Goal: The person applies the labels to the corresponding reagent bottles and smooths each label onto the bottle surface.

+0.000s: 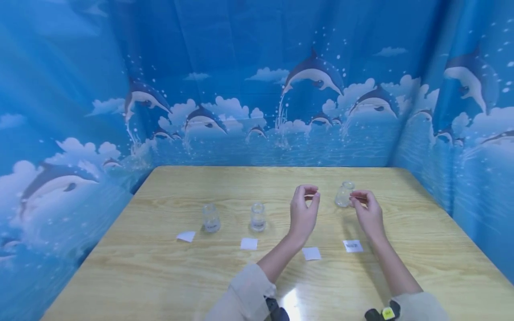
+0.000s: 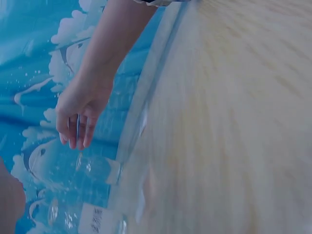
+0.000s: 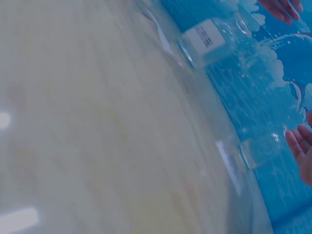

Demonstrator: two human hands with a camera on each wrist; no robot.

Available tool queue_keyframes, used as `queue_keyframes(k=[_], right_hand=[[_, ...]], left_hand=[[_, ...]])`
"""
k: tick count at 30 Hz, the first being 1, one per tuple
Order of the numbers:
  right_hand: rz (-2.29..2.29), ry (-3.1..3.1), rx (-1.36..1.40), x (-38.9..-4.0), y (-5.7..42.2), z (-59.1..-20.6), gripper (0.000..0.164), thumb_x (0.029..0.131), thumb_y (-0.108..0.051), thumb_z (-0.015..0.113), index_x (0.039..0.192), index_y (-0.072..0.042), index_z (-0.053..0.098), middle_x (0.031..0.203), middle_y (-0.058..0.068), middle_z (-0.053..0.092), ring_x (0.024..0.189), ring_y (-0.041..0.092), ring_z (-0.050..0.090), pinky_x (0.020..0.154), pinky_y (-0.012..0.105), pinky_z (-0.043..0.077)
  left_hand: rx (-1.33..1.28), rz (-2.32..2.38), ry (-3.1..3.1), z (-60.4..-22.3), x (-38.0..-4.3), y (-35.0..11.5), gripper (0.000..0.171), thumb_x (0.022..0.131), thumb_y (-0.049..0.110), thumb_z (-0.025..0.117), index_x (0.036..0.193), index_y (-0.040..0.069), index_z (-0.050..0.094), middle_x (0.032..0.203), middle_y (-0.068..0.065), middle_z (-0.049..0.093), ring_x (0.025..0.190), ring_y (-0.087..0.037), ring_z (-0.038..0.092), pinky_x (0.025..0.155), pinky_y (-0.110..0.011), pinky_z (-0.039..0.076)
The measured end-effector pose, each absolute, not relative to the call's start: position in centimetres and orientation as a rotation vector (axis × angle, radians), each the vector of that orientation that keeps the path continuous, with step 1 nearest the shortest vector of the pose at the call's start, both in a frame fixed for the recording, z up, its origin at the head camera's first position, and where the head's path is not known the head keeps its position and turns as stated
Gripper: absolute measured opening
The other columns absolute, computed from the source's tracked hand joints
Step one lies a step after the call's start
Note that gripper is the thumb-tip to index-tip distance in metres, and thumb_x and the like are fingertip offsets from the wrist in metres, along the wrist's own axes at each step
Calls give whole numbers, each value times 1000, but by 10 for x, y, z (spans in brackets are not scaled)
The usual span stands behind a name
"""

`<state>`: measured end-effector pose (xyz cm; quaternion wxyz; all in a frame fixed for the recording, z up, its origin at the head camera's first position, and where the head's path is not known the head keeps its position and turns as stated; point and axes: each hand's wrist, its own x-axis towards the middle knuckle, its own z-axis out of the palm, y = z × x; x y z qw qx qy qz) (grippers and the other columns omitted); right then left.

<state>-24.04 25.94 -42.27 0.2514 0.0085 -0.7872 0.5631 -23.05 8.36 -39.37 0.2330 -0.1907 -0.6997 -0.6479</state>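
Observation:
My left hand (image 1: 303,214) is raised above the table's right half, its fingers curved toward the thumb. I see nothing plainly between them. My right hand (image 1: 366,213) is bent beside a clear glass bottle (image 1: 342,195), thumb and fingertips close together. Whether they pinch something small is unclear. In the left wrist view, the right hand's fingertips hang just over the mouth of a clear bottle (image 2: 100,169). A bottle with a white printed label (image 3: 204,40) is in the right wrist view; its place in the head view cannot be told.
Two more clear bottles, a left one (image 1: 211,219) and a middle one (image 1: 258,217), stand upright on the wooden table (image 1: 160,276). Several white paper slips lie in front, including a blank one (image 1: 311,253) and one with dark writing (image 1: 353,246). A blue dolphin curtain (image 1: 241,53) surrounds the table.

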Motion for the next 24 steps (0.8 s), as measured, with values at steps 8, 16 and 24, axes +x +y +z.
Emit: queue_keyframes(k=[8, 16, 24], right_hand=[[1583, -2290, -17, -254, 286, -418, 33, 95, -5, 44, 121, 13, 39, 122, 26, 45, 98, 9, 50, 79, 15, 46], [1609, -2521, 78, -265, 294, -429, 50, 94, -2, 43, 137, 13, 21, 139, 32, 24, 122, 47, 32, 98, 50, 33], [1751, -2499, 150, -267, 296, -436, 56, 93, 5, 43, 138, 14, 12, 138, 37, 20, 123, 49, 29, 101, 51, 28]], left_hand=[[-422, -1889, -2261, -397, -245, 135, 33, 86, 11, 61, 118, 5, 53, 111, 2, 55, 93, -11, 56, 76, -20, 47], [-296, -1940, -2442, -424, -267, 159, 57, 82, 8, 67, 134, 7, 44, 131, -7, 48, 120, -23, 43, 100, -38, 34], [-188, -2087, -2482, -439, -279, 173, 60, 85, 10, 62, 140, 16, 38, 136, -4, 44, 125, -25, 38, 102, -42, 30]])
